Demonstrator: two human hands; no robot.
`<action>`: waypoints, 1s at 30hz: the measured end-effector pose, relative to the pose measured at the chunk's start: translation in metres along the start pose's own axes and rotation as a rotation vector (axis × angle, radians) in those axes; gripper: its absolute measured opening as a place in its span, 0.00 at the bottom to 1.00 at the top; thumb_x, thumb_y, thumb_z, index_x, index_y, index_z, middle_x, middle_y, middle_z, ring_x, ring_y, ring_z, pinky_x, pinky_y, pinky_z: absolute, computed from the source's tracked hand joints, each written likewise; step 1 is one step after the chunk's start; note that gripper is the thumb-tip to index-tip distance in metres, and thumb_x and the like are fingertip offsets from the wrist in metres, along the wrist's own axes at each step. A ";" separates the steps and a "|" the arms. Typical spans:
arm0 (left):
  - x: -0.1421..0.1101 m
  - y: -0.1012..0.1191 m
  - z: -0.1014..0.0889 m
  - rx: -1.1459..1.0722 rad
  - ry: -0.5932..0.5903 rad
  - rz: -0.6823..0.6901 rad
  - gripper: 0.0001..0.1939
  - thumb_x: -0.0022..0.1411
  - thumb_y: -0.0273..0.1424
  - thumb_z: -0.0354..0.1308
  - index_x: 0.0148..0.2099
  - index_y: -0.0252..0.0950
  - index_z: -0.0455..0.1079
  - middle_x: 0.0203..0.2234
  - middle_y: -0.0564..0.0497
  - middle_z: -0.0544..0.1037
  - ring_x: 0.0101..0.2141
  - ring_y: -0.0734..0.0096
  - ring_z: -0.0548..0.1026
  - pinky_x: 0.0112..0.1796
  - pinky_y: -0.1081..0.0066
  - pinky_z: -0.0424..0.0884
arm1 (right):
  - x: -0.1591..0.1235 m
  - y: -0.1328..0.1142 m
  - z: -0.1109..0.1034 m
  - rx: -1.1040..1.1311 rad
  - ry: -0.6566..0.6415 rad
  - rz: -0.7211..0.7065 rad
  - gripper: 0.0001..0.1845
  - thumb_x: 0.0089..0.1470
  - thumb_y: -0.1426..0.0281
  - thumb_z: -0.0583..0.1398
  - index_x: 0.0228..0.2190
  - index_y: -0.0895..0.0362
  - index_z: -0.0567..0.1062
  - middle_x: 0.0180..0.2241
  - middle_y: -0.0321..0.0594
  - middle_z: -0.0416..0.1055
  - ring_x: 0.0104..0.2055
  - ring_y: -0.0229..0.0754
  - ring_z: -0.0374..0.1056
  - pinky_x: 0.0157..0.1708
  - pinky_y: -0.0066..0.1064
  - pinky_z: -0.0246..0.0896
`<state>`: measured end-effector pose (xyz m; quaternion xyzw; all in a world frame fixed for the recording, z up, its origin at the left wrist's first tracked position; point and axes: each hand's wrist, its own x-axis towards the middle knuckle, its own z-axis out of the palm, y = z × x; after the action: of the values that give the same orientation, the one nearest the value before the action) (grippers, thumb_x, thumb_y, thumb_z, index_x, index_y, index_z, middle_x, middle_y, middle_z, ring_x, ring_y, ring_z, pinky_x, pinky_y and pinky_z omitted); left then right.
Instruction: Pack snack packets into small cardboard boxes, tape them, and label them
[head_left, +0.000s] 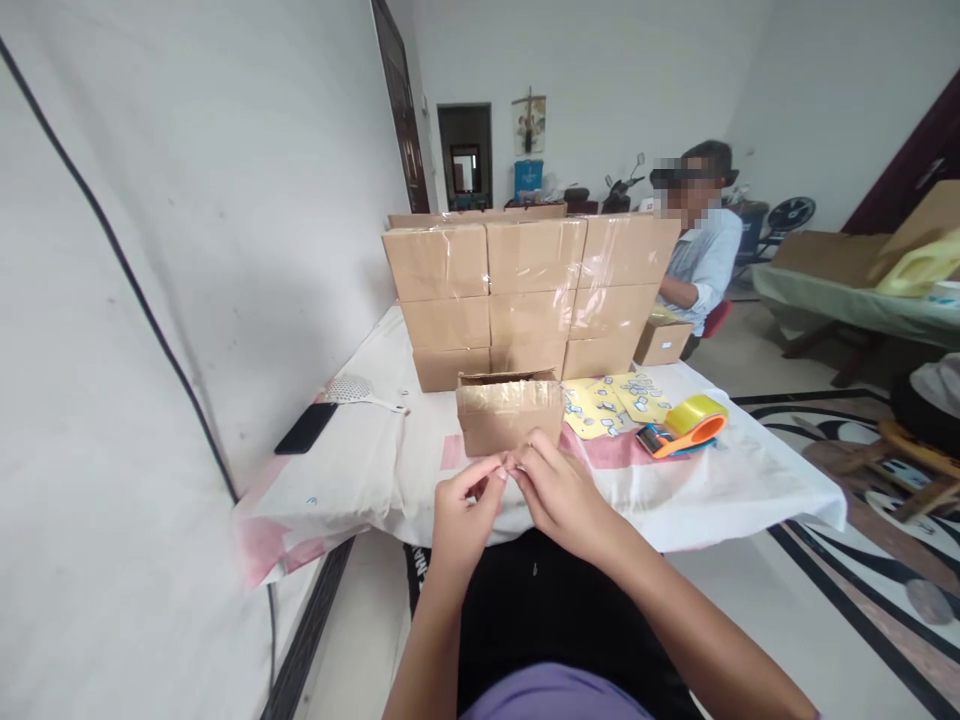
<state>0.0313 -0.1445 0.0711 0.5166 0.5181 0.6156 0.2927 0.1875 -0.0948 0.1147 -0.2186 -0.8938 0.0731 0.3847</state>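
My left hand (pixel 466 505) and my right hand (pixel 559 490) meet at the fingertips, thumbs and index fingers pinched together. Whatever lies between the fingers, if anything, is too small to make out. Just beyond my hands a small cardboard box (pixel 510 418) stands on the table, with clear tape along its upper front edge and a dark gap at its top. To the right of it lie yellow printed sheets (pixel 600 408). An orange tape dispenser (pixel 686 430) with a roll of yellowish tape rests beside them.
Taped cardboard boxes (pixel 529 265) are stacked in rows behind. A black phone (pixel 305 428) and a white perforated fly swatter (pixel 352 391) lie at left on the white tablecloth (pixel 337 500). A co-worker (pixel 712 260) sits beyond the stack; a smaller box (pixel 664 342) stands near them.
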 end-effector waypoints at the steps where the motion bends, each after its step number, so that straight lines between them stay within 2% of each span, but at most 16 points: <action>1: 0.004 -0.005 -0.002 0.010 0.004 -0.014 0.21 0.65 0.43 0.62 0.53 0.34 0.80 0.18 0.56 0.72 0.20 0.75 0.67 0.24 0.75 0.65 | -0.001 -0.002 -0.001 -0.008 0.011 -0.009 0.08 0.68 0.74 0.51 0.41 0.53 0.69 0.38 0.43 0.66 0.35 0.44 0.67 0.34 0.35 0.63; 3: 0.011 -0.019 -0.009 0.084 0.046 -0.048 0.26 0.65 0.44 0.61 0.59 0.33 0.75 0.15 0.58 0.71 0.17 0.75 0.66 0.23 0.75 0.64 | -0.003 -0.008 -0.007 0.042 0.042 0.011 0.08 0.69 0.74 0.51 0.39 0.53 0.68 0.38 0.42 0.66 0.35 0.43 0.66 0.35 0.35 0.63; 4: 0.015 -0.027 -0.013 0.138 0.091 -0.055 0.26 0.66 0.44 0.60 0.59 0.32 0.74 0.14 0.59 0.69 0.16 0.75 0.65 0.22 0.75 0.63 | -0.004 -0.010 -0.012 0.088 0.063 0.034 0.07 0.69 0.74 0.51 0.39 0.53 0.68 0.37 0.41 0.66 0.35 0.43 0.66 0.35 0.34 0.62; 6: 0.022 -0.043 -0.019 0.249 0.215 -0.026 0.20 0.67 0.43 0.57 0.50 0.32 0.78 0.14 0.58 0.69 0.17 0.74 0.66 0.22 0.75 0.62 | -0.002 -0.011 -0.024 0.173 0.121 0.089 0.06 0.69 0.72 0.53 0.38 0.53 0.68 0.36 0.39 0.65 0.35 0.42 0.64 0.35 0.33 0.61; 8: 0.032 -0.052 -0.022 0.332 0.304 0.038 0.17 0.68 0.40 0.56 0.38 0.33 0.79 0.18 0.54 0.74 0.22 0.71 0.71 0.26 0.74 0.65 | 0.007 -0.005 -0.036 0.219 0.155 0.145 0.07 0.68 0.69 0.55 0.35 0.53 0.70 0.33 0.38 0.65 0.33 0.41 0.63 0.33 0.33 0.58; 11: 0.055 -0.048 -0.017 0.456 0.329 0.146 0.13 0.69 0.37 0.56 0.36 0.36 0.79 0.31 0.48 0.81 0.35 0.64 0.77 0.40 0.68 0.71 | 0.034 0.017 -0.048 0.325 0.105 0.266 0.10 0.64 0.65 0.58 0.31 0.54 0.73 0.29 0.37 0.66 0.31 0.41 0.62 0.31 0.33 0.55; 13: 0.081 -0.037 -0.010 0.552 0.297 0.217 0.11 0.69 0.35 0.57 0.40 0.38 0.80 0.40 0.45 0.82 0.46 0.58 0.76 0.50 0.62 0.70 | 0.058 0.037 -0.052 0.364 0.051 0.315 0.10 0.60 0.62 0.60 0.29 0.54 0.75 0.28 0.37 0.68 0.32 0.42 0.63 0.33 0.33 0.56; 15: 0.111 -0.028 -0.004 0.641 0.234 0.272 0.11 0.68 0.33 0.58 0.48 0.41 0.80 0.53 0.43 0.80 0.56 0.54 0.71 0.58 0.57 0.65 | 0.080 0.056 -0.054 0.301 0.040 0.297 0.11 0.56 0.60 0.62 0.30 0.54 0.77 0.32 0.40 0.71 0.38 0.46 0.65 0.38 0.36 0.59; 17: 0.140 -0.024 0.002 0.723 0.146 0.301 0.18 0.65 0.30 0.61 0.57 0.43 0.77 0.62 0.45 0.73 0.63 0.51 0.66 0.62 0.52 0.60 | 0.098 0.072 -0.054 0.209 0.025 0.238 0.10 0.54 0.60 0.63 0.30 0.54 0.78 0.38 0.42 0.73 0.46 0.50 0.65 0.47 0.40 0.59; 18: 0.152 -0.025 0.004 0.761 0.096 0.303 0.21 0.64 0.29 0.62 0.59 0.44 0.75 0.63 0.45 0.73 0.64 0.51 0.66 0.64 0.49 0.58 | 0.105 0.078 -0.054 0.192 0.010 0.221 0.10 0.54 0.60 0.63 0.30 0.54 0.78 0.39 0.43 0.73 0.48 0.51 0.65 0.50 0.43 0.57; 20: 0.168 -0.033 0.007 0.828 0.001 0.281 0.18 0.65 0.27 0.61 0.55 0.46 0.78 0.57 0.48 0.79 0.59 0.52 0.72 0.65 0.43 0.54 | 0.115 0.088 -0.055 0.219 -0.057 0.245 0.10 0.53 0.60 0.64 0.30 0.54 0.77 0.40 0.42 0.75 0.49 0.51 0.66 0.53 0.45 0.56; 22: 0.174 -0.044 0.009 0.884 -0.073 0.245 0.12 0.68 0.29 0.56 0.46 0.46 0.81 0.47 0.50 0.84 0.50 0.56 0.78 0.66 0.39 0.51 | 0.122 0.094 -0.059 0.335 -0.134 0.334 0.11 0.51 0.59 0.66 0.29 0.54 0.77 0.43 0.42 0.76 0.48 0.50 0.68 0.53 0.45 0.57; 24: 0.172 -0.053 0.010 0.928 -0.126 0.221 0.15 0.72 0.33 0.51 0.41 0.44 0.81 0.45 0.50 0.85 0.48 0.57 0.80 0.67 0.38 0.49 | 0.127 0.097 -0.065 0.577 -0.181 0.443 0.13 0.48 0.58 0.70 0.28 0.54 0.77 0.46 0.43 0.76 0.49 0.50 0.70 0.51 0.44 0.60; 27: 0.166 -0.061 0.010 0.965 -0.192 0.213 0.20 0.74 0.37 0.46 0.42 0.44 0.81 0.55 0.50 0.81 0.57 0.56 0.75 0.69 0.39 0.44 | 0.136 0.101 -0.070 1.018 -0.150 0.505 0.15 0.45 0.56 0.72 0.27 0.52 0.76 0.49 0.42 0.76 0.51 0.50 0.71 0.49 0.41 0.64; 28: 0.165 -0.062 0.009 0.972 -0.208 0.210 0.20 0.75 0.38 0.45 0.44 0.44 0.80 0.58 0.50 0.78 0.60 0.56 0.72 0.69 0.40 0.43 | 0.140 0.104 -0.067 1.080 -0.132 0.494 0.15 0.46 0.56 0.72 0.27 0.52 0.76 0.49 0.41 0.76 0.52 0.50 0.70 0.48 0.40 0.64; 30: 0.164 -0.063 0.008 0.982 -0.230 0.198 0.21 0.75 0.38 0.43 0.49 0.45 0.79 0.62 0.51 0.75 0.64 0.56 0.68 0.69 0.40 0.42 | 0.146 0.116 -0.048 0.955 -0.180 0.510 0.15 0.46 0.55 0.70 0.27 0.52 0.75 0.45 0.41 0.77 0.50 0.48 0.70 0.45 0.36 0.64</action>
<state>-0.0201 0.0233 0.0655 0.7040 0.6594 0.2636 0.0108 0.1716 0.0722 0.2092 -0.2222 -0.7092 0.5801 0.3334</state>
